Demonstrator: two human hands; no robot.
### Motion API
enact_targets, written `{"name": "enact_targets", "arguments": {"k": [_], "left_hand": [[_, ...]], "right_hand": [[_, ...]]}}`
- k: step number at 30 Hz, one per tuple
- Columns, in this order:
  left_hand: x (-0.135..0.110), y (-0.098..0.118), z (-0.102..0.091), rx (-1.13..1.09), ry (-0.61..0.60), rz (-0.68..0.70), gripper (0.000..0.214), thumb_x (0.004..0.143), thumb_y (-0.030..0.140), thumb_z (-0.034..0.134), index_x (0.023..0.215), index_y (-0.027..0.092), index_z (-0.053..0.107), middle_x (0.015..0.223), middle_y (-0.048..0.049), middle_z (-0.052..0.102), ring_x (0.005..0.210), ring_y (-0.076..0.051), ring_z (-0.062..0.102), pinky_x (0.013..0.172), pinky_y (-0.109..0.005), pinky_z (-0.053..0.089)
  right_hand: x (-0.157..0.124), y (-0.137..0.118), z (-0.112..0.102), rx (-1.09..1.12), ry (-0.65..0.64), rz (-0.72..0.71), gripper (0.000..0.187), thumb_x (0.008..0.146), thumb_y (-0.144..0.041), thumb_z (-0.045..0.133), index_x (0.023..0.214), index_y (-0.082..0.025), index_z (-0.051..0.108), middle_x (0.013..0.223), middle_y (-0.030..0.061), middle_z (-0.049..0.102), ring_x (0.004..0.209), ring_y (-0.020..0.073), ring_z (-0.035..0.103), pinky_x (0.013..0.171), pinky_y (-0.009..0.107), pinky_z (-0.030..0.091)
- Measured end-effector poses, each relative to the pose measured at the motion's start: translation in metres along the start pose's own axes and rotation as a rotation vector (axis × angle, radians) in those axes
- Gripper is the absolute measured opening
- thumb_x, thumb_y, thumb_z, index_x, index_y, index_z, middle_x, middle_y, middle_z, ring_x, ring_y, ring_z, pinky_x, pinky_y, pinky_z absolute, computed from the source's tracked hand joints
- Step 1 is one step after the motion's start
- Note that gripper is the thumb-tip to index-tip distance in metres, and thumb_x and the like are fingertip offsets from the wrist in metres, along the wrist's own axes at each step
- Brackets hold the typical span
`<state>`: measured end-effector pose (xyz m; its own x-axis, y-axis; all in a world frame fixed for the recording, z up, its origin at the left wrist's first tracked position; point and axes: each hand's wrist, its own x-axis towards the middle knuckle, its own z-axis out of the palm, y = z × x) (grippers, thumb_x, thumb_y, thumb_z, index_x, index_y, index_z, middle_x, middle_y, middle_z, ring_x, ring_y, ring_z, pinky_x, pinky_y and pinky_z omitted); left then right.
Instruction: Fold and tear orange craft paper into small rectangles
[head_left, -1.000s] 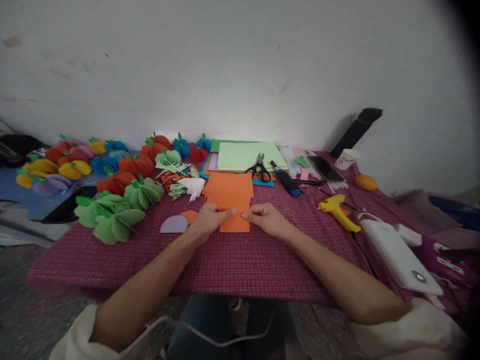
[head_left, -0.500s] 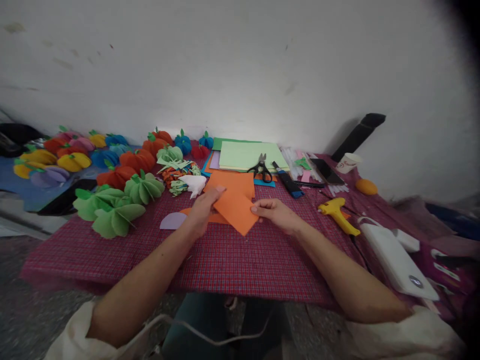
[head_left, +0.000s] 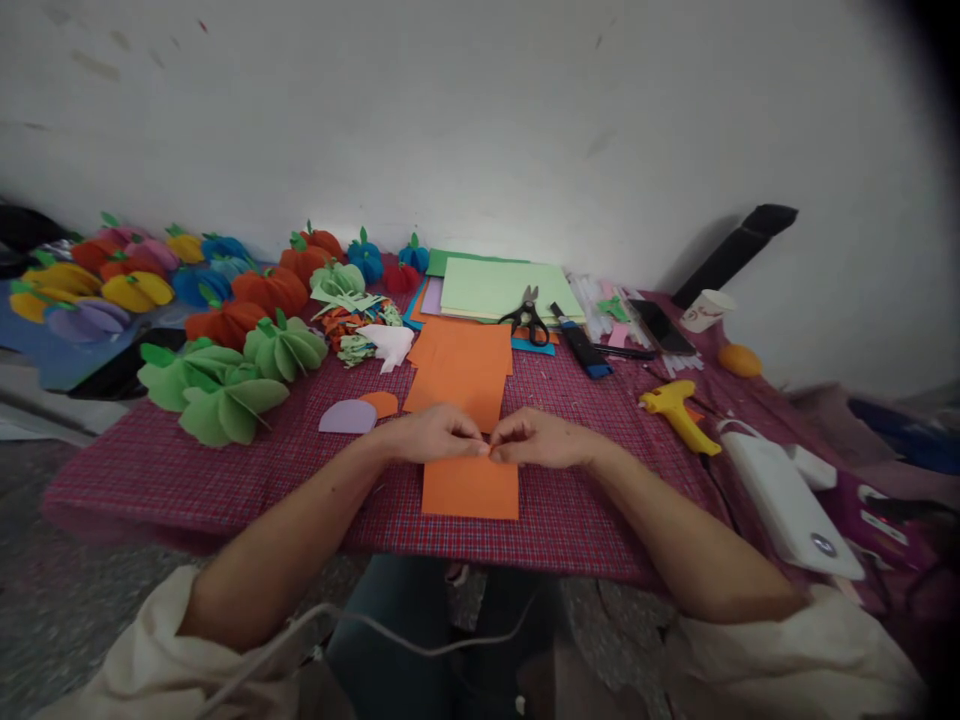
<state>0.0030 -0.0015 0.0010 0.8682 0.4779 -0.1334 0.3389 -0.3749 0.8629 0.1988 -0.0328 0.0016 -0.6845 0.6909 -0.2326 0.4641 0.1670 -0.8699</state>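
A folded orange paper piece point(head_left: 470, 486) lies on the red checked tablecloth point(head_left: 247, 470) close to the front edge. My left hand point(head_left: 429, 437) and my right hand point(head_left: 538, 440) meet over its far edge, fingertips pinched together on the paper at the middle. Just beyond the hands lies a stack of orange sheets point(head_left: 463, 367). A lilac half-disc point(head_left: 346, 417) and a small orange half-disc point(head_left: 380, 403) rest to the left of my left hand.
Green paper pumpkins point(head_left: 217, 385) and other coloured ones point(head_left: 135, 290) crowd the left. Light green sheets point(head_left: 506, 288), black scissors point(head_left: 529, 319), a utility knife point(head_left: 581, 347), a phone point(head_left: 664, 326), a yellow glue gun point(head_left: 679, 410), a paper cup point(head_left: 705, 310) and a white box point(head_left: 787, 498) lie behind and right.
The orange piece was turned in the air half a second ago; now it lies flat nearer the front edge, with both hands brought together pinching its far edge.
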Motion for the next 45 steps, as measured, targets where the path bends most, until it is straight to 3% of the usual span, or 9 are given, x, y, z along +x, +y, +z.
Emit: {"name": "enact_targets", "arguments": {"k": [6,14,18,22,27,32,38,45], "left_hand": [[0.001,-0.002,0.002,-0.032,0.012,-0.024,0.037,0.071,0.039,0.048,0.045,0.015,0.036,0.049,0.0043,0.02,0.045,-0.006,0.017,0.042,-0.022,0.013],[-0.001,0.0,0.0,-0.028,-0.028,-0.001,0.036,0.071,0.038,0.047,0.045,0.015,0.036,0.049,0.0041,0.021,0.045,-0.006,0.017,0.042,-0.022,0.014],[-0.002,0.002,-0.002,-0.008,0.017,-0.008,0.036,0.072,0.038,0.046,0.046,0.015,0.035,0.049,0.0041,0.02,0.045,-0.006,0.017,0.041,-0.022,0.012],[-0.005,0.004,-0.007,-0.002,0.077,-0.01,0.036,0.073,0.038,0.044,0.047,0.015,0.034,0.05,0.0041,0.019,0.046,-0.006,0.017,0.042,-0.022,0.012],[-0.004,0.002,-0.005,0.049,0.013,-0.016,0.034,0.073,0.035,0.044,0.047,0.015,0.037,0.049,0.0041,0.022,0.045,-0.006,0.019,0.042,-0.022,0.014],[-0.001,0.0,-0.002,0.051,0.02,-0.015,0.034,0.073,0.035,0.044,0.046,0.015,0.038,0.048,0.0044,0.022,0.044,-0.006,0.019,0.043,-0.022,0.014],[-0.007,-0.005,-0.013,0.019,0.148,-0.024,0.04,0.071,0.043,0.048,0.045,0.014,0.038,0.046,0.0051,0.024,0.043,-0.005,0.02,0.042,-0.021,0.015],[-0.009,0.002,-0.014,0.01,0.207,-0.075,0.039,0.068,0.046,0.052,0.046,0.013,0.048,0.041,0.003,0.044,0.039,-0.007,0.038,0.04,-0.019,0.024]], "right_hand": [[0.001,0.002,0.003,0.004,0.033,-0.012,0.021,0.072,-0.031,0.05,0.071,-0.014,0.062,0.052,-0.005,0.043,0.047,0.0058,0.035,0.046,0.019,0.027],[-0.004,-0.001,-0.004,0.039,-0.006,0.009,0.023,0.075,-0.032,0.049,0.07,-0.013,0.061,0.054,-0.0022,0.052,0.051,0.0084,0.049,0.049,0.019,0.036],[-0.006,0.001,-0.009,0.032,0.045,0.015,0.026,0.074,-0.035,0.049,0.064,-0.013,0.058,0.049,-0.0032,0.048,0.047,0.0075,0.047,0.046,0.018,0.035],[-0.01,0.0,-0.016,0.092,0.032,0.047,0.027,0.075,-0.038,0.049,0.07,-0.013,0.059,0.054,-0.0019,0.052,0.049,0.0078,0.048,0.048,0.019,0.037],[-0.005,0.0,-0.01,-0.008,0.044,-0.01,0.025,0.073,-0.035,0.052,0.078,-0.014,0.063,0.06,-0.0029,0.052,0.052,0.0071,0.043,0.05,0.019,0.033],[-0.002,0.002,-0.001,-0.052,0.069,-0.006,0.024,0.075,-0.034,0.049,0.072,-0.014,0.061,0.054,-0.0044,0.042,0.048,0.0059,0.033,0.046,0.019,0.027],[-0.008,-0.002,-0.011,0.025,0.081,0.027,0.027,0.075,-0.04,0.048,0.07,-0.014,0.055,0.054,-0.0049,0.041,0.046,0.0057,0.036,0.043,0.018,0.029],[-0.025,-0.021,0.004,0.031,0.164,0.033,0.028,0.073,-0.042,0.05,0.071,-0.014,0.053,0.052,-0.0057,0.04,0.042,0.0051,0.038,0.04,0.017,0.031]]}}
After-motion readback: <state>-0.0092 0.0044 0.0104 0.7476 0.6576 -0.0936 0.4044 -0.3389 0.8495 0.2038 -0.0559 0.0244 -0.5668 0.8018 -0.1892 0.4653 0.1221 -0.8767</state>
